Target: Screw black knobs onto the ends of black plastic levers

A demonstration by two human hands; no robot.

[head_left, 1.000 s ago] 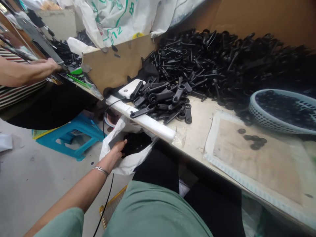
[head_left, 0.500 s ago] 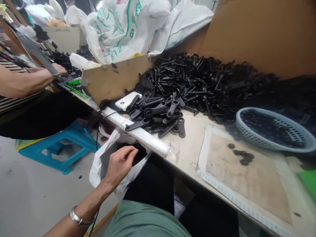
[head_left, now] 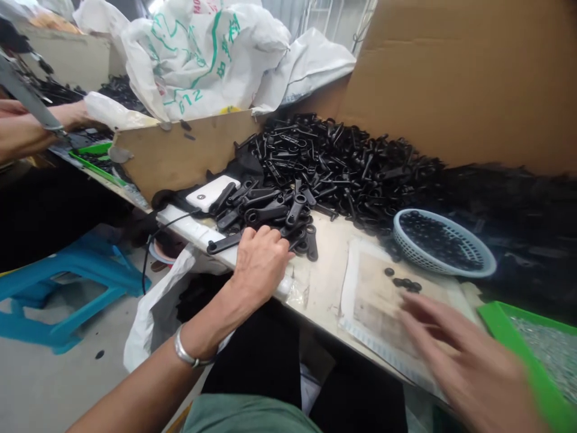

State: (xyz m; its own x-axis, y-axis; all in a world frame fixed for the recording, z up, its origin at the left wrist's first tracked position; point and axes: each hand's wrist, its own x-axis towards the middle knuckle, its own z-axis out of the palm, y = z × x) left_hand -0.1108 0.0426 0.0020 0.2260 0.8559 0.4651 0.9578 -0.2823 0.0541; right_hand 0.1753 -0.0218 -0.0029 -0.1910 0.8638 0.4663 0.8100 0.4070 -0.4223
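Observation:
My left hand point(head_left: 261, 264) is over the near edge of a small pile of black plastic levers point(head_left: 265, 207), each with a ring at one end. Its fingers are curled down, and their tips are hidden behind the knuckles. One lever point(head_left: 224, 243) sticks out to the left from under this hand. Blurred by motion, my right hand point(head_left: 464, 355) hovers over the right side of a pad point(head_left: 360, 300), its fingers stretched out and apart. Several small black discs point(head_left: 408, 284) lie on the pad just beyond those fingers.
A light blue basket point(head_left: 489, 258) of black discs stands behind the pad; a green tray point(head_left: 500, 319) of small clear pieces is at right. More levers point(head_left: 351, 162) are heaped behind. A white bag point(head_left: 139, 337) hangs below the table edge. A co-worker's arm point(head_left: 67, 117) shows at left.
My left hand has risen from above the open white bag to the levers on the table. My right hand has come into view at the lower right. The view has shifted to the right.

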